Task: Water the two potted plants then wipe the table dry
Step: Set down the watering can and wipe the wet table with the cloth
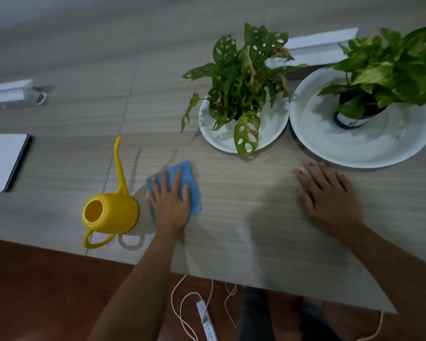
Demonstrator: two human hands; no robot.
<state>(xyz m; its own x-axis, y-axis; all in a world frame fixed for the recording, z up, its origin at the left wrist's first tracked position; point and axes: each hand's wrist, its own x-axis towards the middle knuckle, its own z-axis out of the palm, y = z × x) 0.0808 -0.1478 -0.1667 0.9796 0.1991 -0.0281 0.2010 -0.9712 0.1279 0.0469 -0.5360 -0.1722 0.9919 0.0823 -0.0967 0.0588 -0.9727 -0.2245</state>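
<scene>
My left hand (170, 200) presses flat on a blue cloth (191, 178) on the wooden table (231, 217), fingers spread over it. Just left of it stands a yellow watering can (111, 212) with its long spout pointing away from me. My right hand (327, 195) lies flat and empty on the table, close to the front rim of the large white plate (364, 148). That plate holds a potted plant with broad green leaves (389, 67). A smaller white plate (268, 129) to its left carries a potted plant with holed leaves (241, 77).
A white tablet or notebook (3, 161) lies at the table's left edge, and a small white box (10, 93) sits further back. A long white box (322, 45) is behind the plants. A power strip (205, 321) and cords lie on the floor under the table's front edge.
</scene>
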